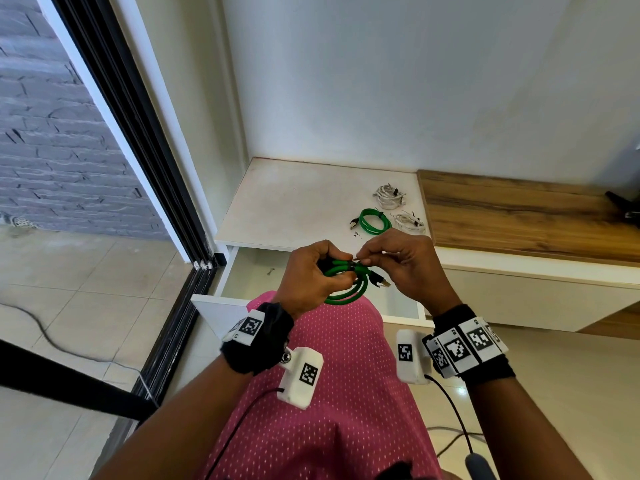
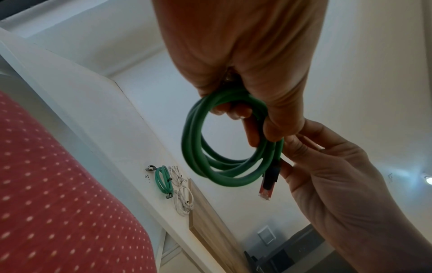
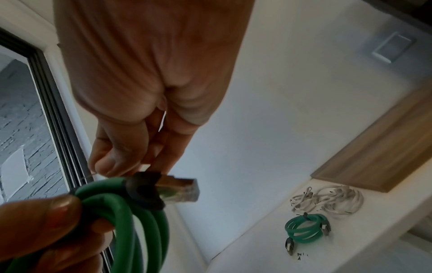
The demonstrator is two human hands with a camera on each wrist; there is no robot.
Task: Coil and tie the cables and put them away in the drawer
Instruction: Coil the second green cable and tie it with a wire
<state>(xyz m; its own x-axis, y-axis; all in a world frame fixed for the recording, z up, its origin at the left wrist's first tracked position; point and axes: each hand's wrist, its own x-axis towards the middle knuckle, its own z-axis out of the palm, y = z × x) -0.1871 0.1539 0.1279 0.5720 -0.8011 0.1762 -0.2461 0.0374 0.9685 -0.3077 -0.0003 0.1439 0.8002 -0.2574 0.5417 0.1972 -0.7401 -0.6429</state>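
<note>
My left hand grips a coiled green cable over the open drawer; its loops hang below the fist. The clear plug with its black boot sticks out to the right. Right next to it, my right hand pinches a thin tie at the top of the coil, thumb and forefinger together. A second green cable, coiled and tied, lies on the white cabinet top with two white coiled cables beside it.
The drawer's white front juts toward my legs. A wooden bench top adjoins the cabinet on the right. A black sliding-door frame stands at the left, and a cord trails on the tiled floor. Small tie offcuts lie by the green coil.
</note>
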